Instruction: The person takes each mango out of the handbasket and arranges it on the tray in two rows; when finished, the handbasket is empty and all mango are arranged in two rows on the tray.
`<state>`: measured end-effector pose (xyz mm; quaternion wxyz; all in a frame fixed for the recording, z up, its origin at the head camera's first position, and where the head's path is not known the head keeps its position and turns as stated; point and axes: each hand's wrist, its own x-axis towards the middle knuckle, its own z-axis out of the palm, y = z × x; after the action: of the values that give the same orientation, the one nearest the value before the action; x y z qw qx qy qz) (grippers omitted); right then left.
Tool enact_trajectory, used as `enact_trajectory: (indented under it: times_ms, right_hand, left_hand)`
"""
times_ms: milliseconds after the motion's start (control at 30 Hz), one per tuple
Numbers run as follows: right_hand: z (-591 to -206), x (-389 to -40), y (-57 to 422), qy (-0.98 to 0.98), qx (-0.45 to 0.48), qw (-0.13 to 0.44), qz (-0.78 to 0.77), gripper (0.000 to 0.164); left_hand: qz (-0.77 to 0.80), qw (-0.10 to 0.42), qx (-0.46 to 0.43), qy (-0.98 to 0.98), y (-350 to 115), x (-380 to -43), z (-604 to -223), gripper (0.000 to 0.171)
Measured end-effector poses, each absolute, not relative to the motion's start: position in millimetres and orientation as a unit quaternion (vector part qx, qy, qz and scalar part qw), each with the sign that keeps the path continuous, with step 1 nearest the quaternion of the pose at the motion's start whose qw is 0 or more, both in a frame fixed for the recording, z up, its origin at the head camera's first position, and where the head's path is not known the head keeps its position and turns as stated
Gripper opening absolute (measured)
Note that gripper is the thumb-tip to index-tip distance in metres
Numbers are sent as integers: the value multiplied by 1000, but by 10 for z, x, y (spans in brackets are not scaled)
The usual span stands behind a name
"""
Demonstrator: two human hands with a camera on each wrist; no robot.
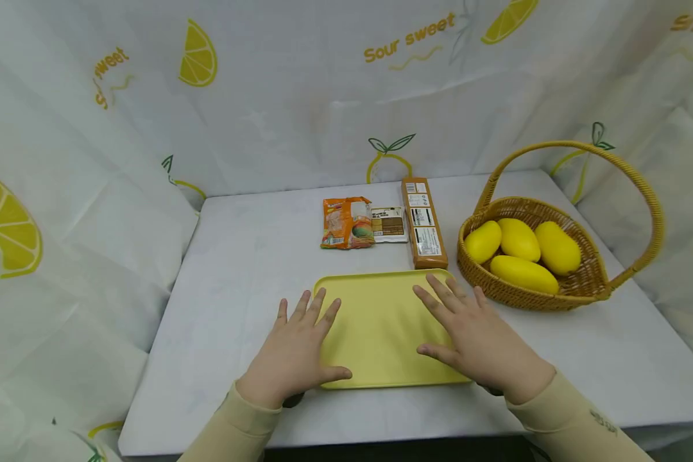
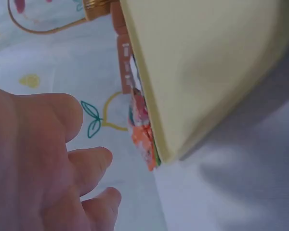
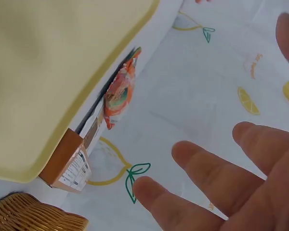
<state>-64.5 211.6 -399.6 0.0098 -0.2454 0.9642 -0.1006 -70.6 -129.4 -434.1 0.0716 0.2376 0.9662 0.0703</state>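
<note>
From where I stand, the tray (image 1: 381, 321) lies flat by the near edge of the surface (image 1: 237, 256), about midway between its left and right edges. The person's left hand (image 1: 293, 351) hovers at the tray's left side and the right hand (image 1: 479, 340) at its right side, both palm down. Neither grip has anything in it: the fingers are spread and fairly straight, and both hands look clear of the tray.

Toward the far edge of the surface, near its middle, lie an orange packet (image 1: 346, 223), a small packet (image 1: 389, 226) close against it, and a long box (image 1: 423, 221) whose near end reaches just about to the tray's far edge; whether the two touch I can't tell. The basket (image 1: 491, 285), with four yellow fruit (image 1: 522, 274) in it, sits toward the far right corner of the surface.

The placing looks balanced to me, one hand per side. To work well from here, I'd keep both wrists level and come down gently, fingertips outside the low rim rather than on the tray's floor. A push away from the near edge could nudge the box, and the right elbow or wrist should keep off the basket's tall handle.
</note>
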Motion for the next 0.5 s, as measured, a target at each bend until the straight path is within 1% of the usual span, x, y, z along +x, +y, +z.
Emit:
enact_trajectory:
  times_ms: [67,167,300,400,500]
  right_hand:
    - [-3932,-648,2164,961,-244,-3,-129,83]
    - [-3810,-663,2256,958,-221,-22,-180,69]
    - [-3622,-759,2452,952,-144,-26,-269,54]
    - [-3523,-936,2691,915,-77,1,-395,51]
    - [-3483,-1174,2969,839,-22,54,-540,49]
  left_hand:
    - [69,86,223,968,-1352,-682,-4396,124]
    - [74,106,206,970,-1420,-649,-4468,127]
    - [81,120,192,971,-1461,-618,-4521,131]
    - [80,126,189,971,-1467,-608,-4541,132]
    - [80,130,188,970,-1471,-603,-4566,131]
